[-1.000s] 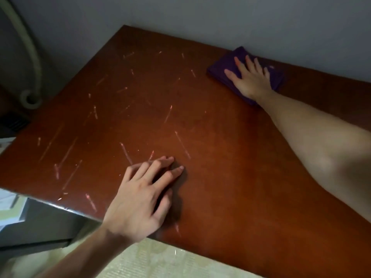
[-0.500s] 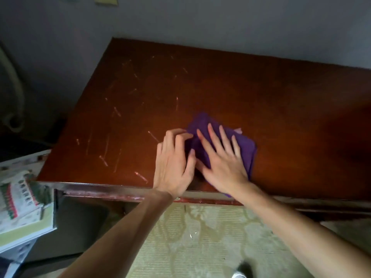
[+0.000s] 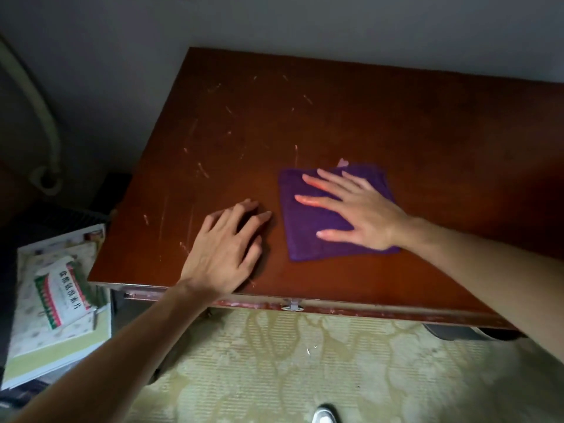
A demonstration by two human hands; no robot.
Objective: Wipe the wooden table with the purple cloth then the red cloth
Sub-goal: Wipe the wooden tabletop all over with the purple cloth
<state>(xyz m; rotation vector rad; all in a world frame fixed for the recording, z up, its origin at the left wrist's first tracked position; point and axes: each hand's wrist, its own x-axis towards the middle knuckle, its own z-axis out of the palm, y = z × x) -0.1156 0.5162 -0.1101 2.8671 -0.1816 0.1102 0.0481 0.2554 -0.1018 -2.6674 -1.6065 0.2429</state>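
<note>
A folded purple cloth [image 3: 308, 239] lies flat on the scratched reddish wooden table [image 3: 396, 123], near its front edge. My right hand [image 3: 360, 209] presses flat on the cloth, fingers spread and pointing left. My left hand [image 3: 225, 251] rests on the bare wood just left of the cloth, fingers slightly curled, holding nothing. A small pale tag sticks out at the cloth's far edge. No red cloth is in view.
The table stands against a grey wall [image 3: 274, 22]. Left of it lies a stack of books and papers [image 3: 58, 300] on a low surface, with a pale pipe [image 3: 36, 111] behind. A patterned pale mat [image 3: 290, 361] covers the floor below the table's front edge.
My right hand has dragged the purple cloth from the far right corner toward the front edge, then a little to the right. My left hand has parted from the cloth and lies beside it.
</note>
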